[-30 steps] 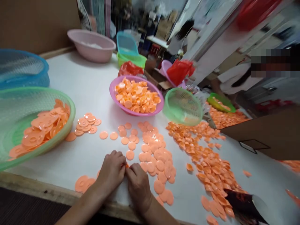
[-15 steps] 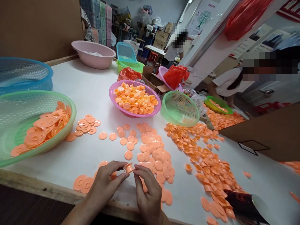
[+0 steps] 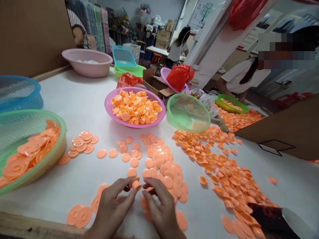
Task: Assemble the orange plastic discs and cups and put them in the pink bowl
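Observation:
My left hand (image 3: 113,204) pinches a small orange plastic cap-shaped piece (image 3: 136,184) with a wide rim, between thumb and forefinger. Just to the right of it, my right hand (image 3: 161,207) has its thumb and fingers apart, a small gap from the piece. Orange shows between those fingers, and it looks like discs on the table behind. Flat orange discs (image 3: 168,182) lie overlapping around and beyond my right hand. A few larger ringed discs (image 3: 83,216) are left of my left hand.
Cap-shaped pieces fill a pink basin (image 3: 109,114). A green basket (image 3: 63,139) at left holds discs; another green basket (image 3: 171,113) stands right of the basin. A long heap of cup-shaped pieces (image 3: 231,177) runs along the right. A co-worker (image 3: 239,78) is at right.
My right fingers have come away from the cap-shaped piece, which stays in my left hand and is now tilted differently. The camera view has shifted slightly.

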The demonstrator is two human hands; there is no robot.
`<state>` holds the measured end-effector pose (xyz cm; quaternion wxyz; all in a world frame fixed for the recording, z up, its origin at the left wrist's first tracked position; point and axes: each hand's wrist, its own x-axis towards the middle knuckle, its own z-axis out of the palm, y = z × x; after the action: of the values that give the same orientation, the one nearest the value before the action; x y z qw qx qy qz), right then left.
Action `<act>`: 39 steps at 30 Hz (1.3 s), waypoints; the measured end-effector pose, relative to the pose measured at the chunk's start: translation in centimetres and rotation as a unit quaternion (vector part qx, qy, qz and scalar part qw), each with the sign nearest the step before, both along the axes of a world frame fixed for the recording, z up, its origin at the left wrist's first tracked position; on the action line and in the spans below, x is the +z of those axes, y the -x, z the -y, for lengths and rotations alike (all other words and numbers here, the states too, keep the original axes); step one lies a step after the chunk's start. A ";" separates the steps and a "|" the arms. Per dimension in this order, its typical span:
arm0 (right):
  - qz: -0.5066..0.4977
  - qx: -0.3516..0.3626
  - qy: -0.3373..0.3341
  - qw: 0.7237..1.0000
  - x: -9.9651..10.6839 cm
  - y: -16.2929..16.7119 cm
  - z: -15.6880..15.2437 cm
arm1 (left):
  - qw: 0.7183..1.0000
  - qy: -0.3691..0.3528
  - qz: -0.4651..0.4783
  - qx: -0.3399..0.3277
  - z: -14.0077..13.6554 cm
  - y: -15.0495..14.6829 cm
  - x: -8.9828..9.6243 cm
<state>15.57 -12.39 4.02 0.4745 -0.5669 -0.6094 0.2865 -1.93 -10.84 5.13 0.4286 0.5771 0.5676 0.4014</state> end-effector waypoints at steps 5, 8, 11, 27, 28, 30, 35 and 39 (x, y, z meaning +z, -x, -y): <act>0.109 -0.251 0.009 0.962 0.1 -11.4 -2.7 | 0.990 -0.045 0.021 0.135 -11.3 0.2 5.0; 0.182 -0.329 0.018 0.927 0.1 -17.6 -3.3 | 0.981 -0.105 -0.033 0.159 -17.7 -0.1 7.8; 0.177 -0.350 0.033 0.919 -0.5 -20.3 -2.5 | 0.952 -0.167 -0.161 0.201 -18.9 -0.2 8.7; -0.014 -0.224 0.191 0.956 1.4 -13.7 -2.3 | 0.915 -0.078 -0.362 -0.159 1.4 6.9 -1.7; -0.041 -0.179 0.199 0.963 1.9 -11.2 -2.0 | 0.917 -0.083 -0.356 -0.158 1.3 6.1 -1.9; -0.073 -0.080 0.231 0.967 2.2 -6.0 -1.5 | 0.922 -0.089 -0.337 -0.167 0.9 4.5 -2.1; -0.027 0.057 0.276 0.959 0.2 1.6 -1.2 | 0.936 -0.063 -0.296 -0.182 0.2 2.5 -2.7; 0.007 0.068 0.282 0.957 -1.0 2.7 -1.4 | 0.944 -0.052 -0.273 -0.178 0.0 2.9 -3.0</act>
<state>12.83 -11.03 2.97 0.2700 -0.6368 -0.5442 0.4747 -4.88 -10.83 2.12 0.2910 0.7777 0.5292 0.1748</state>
